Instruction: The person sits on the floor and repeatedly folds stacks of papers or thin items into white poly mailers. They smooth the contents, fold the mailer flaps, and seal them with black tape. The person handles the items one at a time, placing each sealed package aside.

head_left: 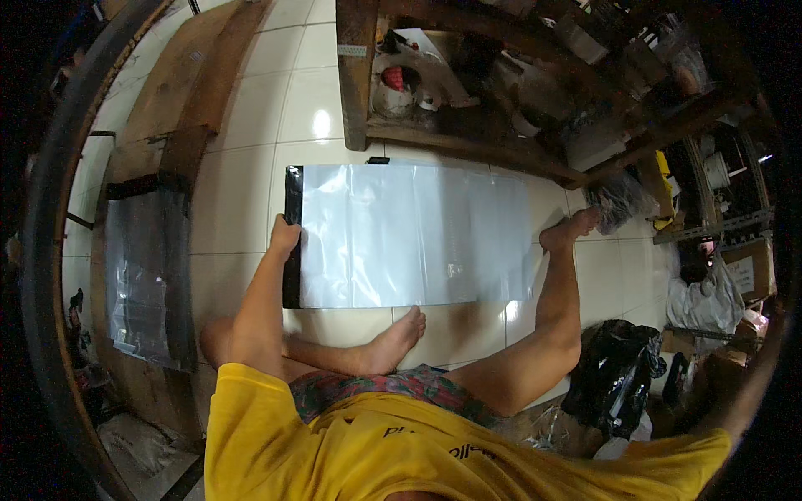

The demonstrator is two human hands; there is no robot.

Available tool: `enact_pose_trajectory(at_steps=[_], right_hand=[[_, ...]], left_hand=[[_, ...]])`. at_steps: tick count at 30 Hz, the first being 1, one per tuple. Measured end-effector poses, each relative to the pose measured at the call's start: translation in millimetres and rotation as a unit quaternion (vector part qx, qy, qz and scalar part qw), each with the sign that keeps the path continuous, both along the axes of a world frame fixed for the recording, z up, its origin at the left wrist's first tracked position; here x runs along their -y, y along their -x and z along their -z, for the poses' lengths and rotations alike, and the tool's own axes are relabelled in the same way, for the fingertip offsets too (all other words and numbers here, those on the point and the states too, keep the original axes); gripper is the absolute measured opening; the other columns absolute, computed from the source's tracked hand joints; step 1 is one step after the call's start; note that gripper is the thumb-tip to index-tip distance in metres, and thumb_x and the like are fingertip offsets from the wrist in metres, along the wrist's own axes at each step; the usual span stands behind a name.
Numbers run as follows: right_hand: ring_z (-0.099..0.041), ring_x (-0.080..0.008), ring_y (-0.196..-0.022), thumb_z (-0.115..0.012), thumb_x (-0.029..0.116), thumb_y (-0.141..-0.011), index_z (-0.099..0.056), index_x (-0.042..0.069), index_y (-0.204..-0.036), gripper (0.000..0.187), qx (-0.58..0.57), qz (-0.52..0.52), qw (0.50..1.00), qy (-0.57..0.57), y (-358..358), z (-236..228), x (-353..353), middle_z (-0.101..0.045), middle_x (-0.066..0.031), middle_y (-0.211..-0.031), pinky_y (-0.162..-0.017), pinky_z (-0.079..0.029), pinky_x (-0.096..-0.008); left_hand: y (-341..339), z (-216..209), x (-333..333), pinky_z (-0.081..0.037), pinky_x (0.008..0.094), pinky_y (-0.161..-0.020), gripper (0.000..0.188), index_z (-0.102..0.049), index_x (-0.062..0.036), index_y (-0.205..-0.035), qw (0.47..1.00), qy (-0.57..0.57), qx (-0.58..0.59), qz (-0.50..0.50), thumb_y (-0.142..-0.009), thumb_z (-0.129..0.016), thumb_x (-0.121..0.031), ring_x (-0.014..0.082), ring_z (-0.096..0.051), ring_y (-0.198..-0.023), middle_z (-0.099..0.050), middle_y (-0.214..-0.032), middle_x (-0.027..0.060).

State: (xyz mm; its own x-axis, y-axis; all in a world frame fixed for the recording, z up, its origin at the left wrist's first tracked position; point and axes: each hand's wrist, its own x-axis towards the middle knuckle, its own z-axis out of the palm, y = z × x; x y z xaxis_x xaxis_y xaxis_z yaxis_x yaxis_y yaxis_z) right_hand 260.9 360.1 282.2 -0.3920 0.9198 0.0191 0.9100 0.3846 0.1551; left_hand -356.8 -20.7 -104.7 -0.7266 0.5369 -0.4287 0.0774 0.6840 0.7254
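Observation:
A large, shiny white plastic mailing bag (409, 234) with a black strip along its left edge lies spread before me on the tiled floor. My left hand (286, 235) is closed on that black edge, thumb pointing up along it. Some of its fingers are hidden by the bag. My right arm stretches out to the far right rim, and its hand is out of the picture. Off to the left, a greyish see-through plastic bag (149, 275) with a dark top band lies over a brown board.
A wooden shelf (355, 100) holding a white tub (394, 92) and clutter stands beyond the bag. A black plastic bag (616, 376) sits by my right knee, near a clear plastic bag (706, 296) and a cardboard box (749, 269). My bare legs flank the work.

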Motion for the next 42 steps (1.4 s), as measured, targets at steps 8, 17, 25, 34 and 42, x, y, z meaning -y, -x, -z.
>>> enact_pose_trajectory(at_steps=[8, 17, 25, 34, 42], right_hand=[[-0.064, -0.0172, -0.079, -0.07, 0.024, -0.092, -0.061, -0.007, -0.118, 0.041, -0.349, -0.042, 0.909, -0.224, 30.7, 76.4, 61.8, -0.069, -0.0078, -0.089, -0.068, -0.052, -0.0301], [-0.062, -0.0172, -0.068, -0.073, 0.033, -0.09, -0.059, -0.012, -0.117, 0.054, -0.395, 0.192, 0.839, 0.321, 129.3, 389.3, 143.4, -0.067, -0.0115, -0.082, -0.059, -0.049, -0.0305], [-0.065, -0.0255, -0.077, -0.077, 0.041, -0.084, -0.055, -0.012, -0.124, 0.071, -0.233, 0.183, 0.902, 0.313, 178.1, 366.9, 145.4, -0.069, -0.0195, -0.092, -0.066, -0.053, -0.0393], [-0.064, -0.0344, -0.104, -0.07, 0.024, -0.09, -0.055, -0.01, -0.125, 0.051, -0.388, 0.176, 0.853, 0.303, 171.4, 370.9, 158.4, -0.063, -0.0247, -0.117, -0.089, -0.052, -0.0412], [-0.058, -0.046, -0.114, -0.065, 0.029, -0.094, -0.051, -0.008, -0.133, 0.056, -0.329, -0.055, 0.925, 0.183, 273.2, 268.7, 257.0, -0.059, -0.0296, -0.121, -0.1, -0.047, -0.0495]], left_hand=[[10.3, -6.4, 15.0, -0.053, 0.041, -0.08, 0.041, -0.051, 0.0057, -0.121, 0.998, -0.045, 0.04, -0.02, -0.083, -0.059, -0.006, 0.0309, -0.065, -0.089, -0.064, -0.101, 0.0197], [3.9, -14.5, 15.7, -0.053, 0.0403, -0.075, 0.041, -0.05, 0.0053, -0.122, 0.999, -0.016, 0.026, -0.017, -0.084, -0.058, -0.006, 0.028, -0.064, -0.084, -0.063, -0.097, 0.0173], [12.5, 18.9, 14.6, -0.051, 0.0382, -0.058, 0.033, -0.051, -0.0005, -0.116, 0.999, -0.018, -0.043, 0.002, -0.084, -0.059, -0.007, 0.0218, -0.062, -0.07, -0.061, -0.089, 0.0119], [2.8, 13.9, 4.3, -0.051, 0.0475, -0.094, 0.044, -0.05, 0.0019, -0.123, 1.0, 0.005, -0.001, 0.002, -0.083, -0.06, -0.013, 0.0439, -0.065, -0.108, -0.066, -0.112, 0.029], [-0.1, -7.3, 5.8, -0.05, 0.0486, -0.095, 0.041, -0.05, 0.0004, -0.121, 0.999, 0.047, 0.001, -0.003, -0.084, -0.059, -0.015, 0.0434, -0.065, -0.108, -0.066, -0.113, 0.0277]])
